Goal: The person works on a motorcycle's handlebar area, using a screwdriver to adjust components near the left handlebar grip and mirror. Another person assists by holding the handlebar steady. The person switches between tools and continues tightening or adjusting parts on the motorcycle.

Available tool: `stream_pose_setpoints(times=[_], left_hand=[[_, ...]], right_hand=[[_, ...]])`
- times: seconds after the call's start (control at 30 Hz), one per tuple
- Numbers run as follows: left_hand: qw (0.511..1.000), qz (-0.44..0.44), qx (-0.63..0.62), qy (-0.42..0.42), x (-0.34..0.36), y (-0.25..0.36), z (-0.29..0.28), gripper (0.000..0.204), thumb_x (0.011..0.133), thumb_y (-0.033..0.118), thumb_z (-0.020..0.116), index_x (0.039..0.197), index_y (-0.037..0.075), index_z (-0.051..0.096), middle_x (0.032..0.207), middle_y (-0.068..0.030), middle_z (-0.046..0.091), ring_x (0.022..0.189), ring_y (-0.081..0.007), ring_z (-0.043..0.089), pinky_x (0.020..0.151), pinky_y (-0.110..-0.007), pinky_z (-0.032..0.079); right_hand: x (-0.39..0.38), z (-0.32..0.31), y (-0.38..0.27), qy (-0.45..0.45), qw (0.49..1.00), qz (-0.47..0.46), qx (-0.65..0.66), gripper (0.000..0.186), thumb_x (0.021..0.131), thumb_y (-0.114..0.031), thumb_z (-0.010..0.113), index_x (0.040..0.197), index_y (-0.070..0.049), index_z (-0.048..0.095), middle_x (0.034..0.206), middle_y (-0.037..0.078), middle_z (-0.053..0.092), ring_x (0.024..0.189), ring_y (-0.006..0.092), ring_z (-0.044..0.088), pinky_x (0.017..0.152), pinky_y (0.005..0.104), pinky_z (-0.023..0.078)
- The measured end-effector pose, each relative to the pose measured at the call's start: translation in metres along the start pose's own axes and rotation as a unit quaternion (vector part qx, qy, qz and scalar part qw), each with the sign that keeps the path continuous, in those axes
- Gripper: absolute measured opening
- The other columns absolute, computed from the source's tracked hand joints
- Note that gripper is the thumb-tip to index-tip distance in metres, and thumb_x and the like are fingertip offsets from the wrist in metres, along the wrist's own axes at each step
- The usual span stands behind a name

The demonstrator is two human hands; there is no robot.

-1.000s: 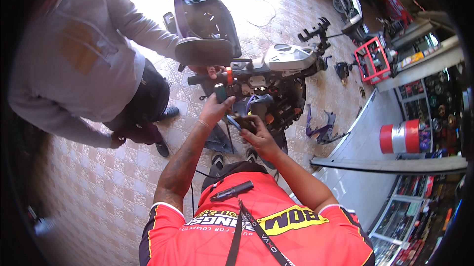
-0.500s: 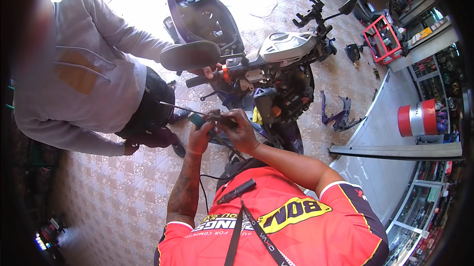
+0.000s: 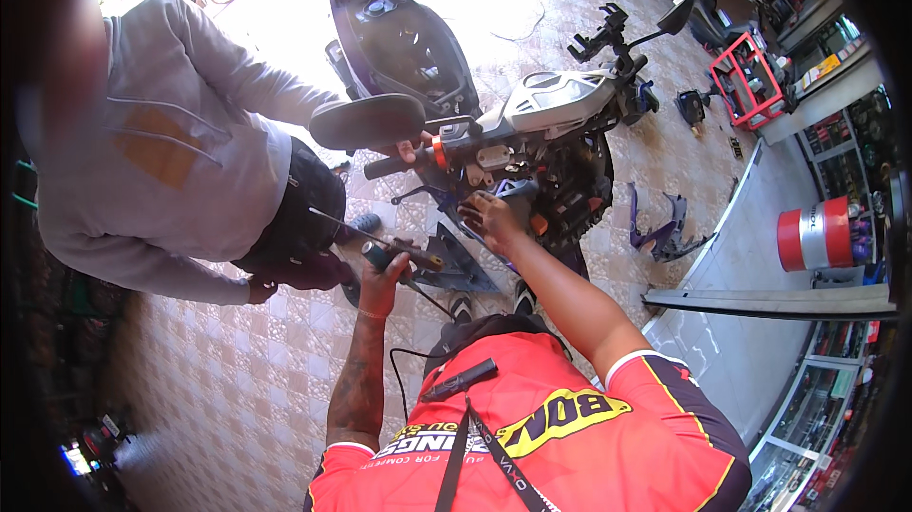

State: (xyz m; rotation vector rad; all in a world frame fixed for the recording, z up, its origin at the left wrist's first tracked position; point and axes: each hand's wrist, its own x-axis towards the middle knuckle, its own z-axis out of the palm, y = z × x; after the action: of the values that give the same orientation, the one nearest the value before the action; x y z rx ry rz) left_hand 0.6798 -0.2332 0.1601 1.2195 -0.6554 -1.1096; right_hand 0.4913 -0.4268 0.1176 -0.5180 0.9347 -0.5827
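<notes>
My left hand is closed round a long-shafted tool with a teal and dark handle. Its thin metal shaft points up and left; a dark cord seems to trail from the handle. A dark brownish piece with a yellowish end juts from the same hand; its kind is unclear. My right hand is at the stripped front of a scooter, fingers apart, with nothing visible in them. Contact with the scooter cannot be made out. Below the handlebar, wiring and inner parts lie exposed.
A person in a grey hoodie stands at the left, one hand at the handlebar grip. A loose purple panel lies on the tiled floor. Further right are a red frame stand, a red-and-white drum and glass display cases.
My right hand has left the brownish piece and moved up and right to the scooter's front. The left hand, still holding the tool and piece, has shifted slightly down. The view has shifted a little.
</notes>
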Motion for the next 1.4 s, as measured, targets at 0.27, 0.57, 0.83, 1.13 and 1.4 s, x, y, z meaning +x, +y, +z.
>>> stream_pose_setpoints(times=[0.27,0.57,0.83,1.13,1.4], left_hand=[[0.999,-0.028,0.012,0.018,-0.021,-0.006,-0.003,0.027,0.098,0.012,0.067,0.12,-0.002,0.068,0.091,0.0003,0.068,0.073,-0.0062,0.058,0.064,-0.023,0.045],[0.999,-0.031,-0.018,0.041,-0.036,-0.011,-0.014,0.028,0.097,0.013,0.067,0.121,-0.002,0.068,0.089,-0.0004,0.067,0.073,-0.0068,0.057,0.065,-0.023,0.044],[0.998,-0.027,-0.017,0.05,-0.03,-0.015,-0.016,0.029,0.097,0.015,0.069,0.12,-0.002,0.068,0.08,0.0007,0.064,0.071,-0.0076,0.058,0.066,-0.024,0.044],[0.998,-0.033,-0.013,0.043,-0.02,-0.017,-0.008,0.027,0.097,0.014,0.069,0.119,-0.002,0.068,0.082,0.0,0.065,0.071,-0.0074,0.058,0.065,-0.023,0.042],[0.997,-0.062,-0.019,0.037,-0.022,-0.013,-0.004,0.029,0.098,0.011,0.066,0.122,-0.006,0.065,0.082,-0.0011,0.061,0.072,-0.0085,0.056,0.066,-0.023,0.043]], right_hand=[[0.055,0.017,-0.003,-0.072,0.981,-0.077,0.163,0.024,0.103,-0.012,0.057,0.126,-0.009,0.061,0.116,0.007,0.07,0.103,0.0218,0.07,0.087,0.0377,0.059],[0.065,0.003,0.005,-0.168,0.969,-0.118,0.134,0.026,0.1,-0.018,0.064,0.124,-0.01,0.062,0.116,0.005,0.071,0.102,0.0194,0.071,0.087,0.0361,0.061],[0.069,0.005,0.006,-0.136,0.98,-0.107,0.096,0.028,0.1,-0.02,0.066,0.126,-0.012,0.061,0.115,0.002,0.071,0.102,0.0154,0.071,0.085,0.0319,0.061],[0.063,0.009,-0.001,-0.125,0.985,-0.112,0.052,0.026,0.1,-0.028,0.068,0.123,-0.016,0.063,0.11,-0.002,0.071,0.095,0.0104,0.069,0.072,0.0274,0.055],[0.069,0.008,-0.006,-0.131,0.986,-0.076,0.067,0.025,0.1,-0.028,0.067,0.122,-0.016,0.065,0.111,-0.002,0.072,0.097,0.012,0.069,0.073,0.0284,0.054]])
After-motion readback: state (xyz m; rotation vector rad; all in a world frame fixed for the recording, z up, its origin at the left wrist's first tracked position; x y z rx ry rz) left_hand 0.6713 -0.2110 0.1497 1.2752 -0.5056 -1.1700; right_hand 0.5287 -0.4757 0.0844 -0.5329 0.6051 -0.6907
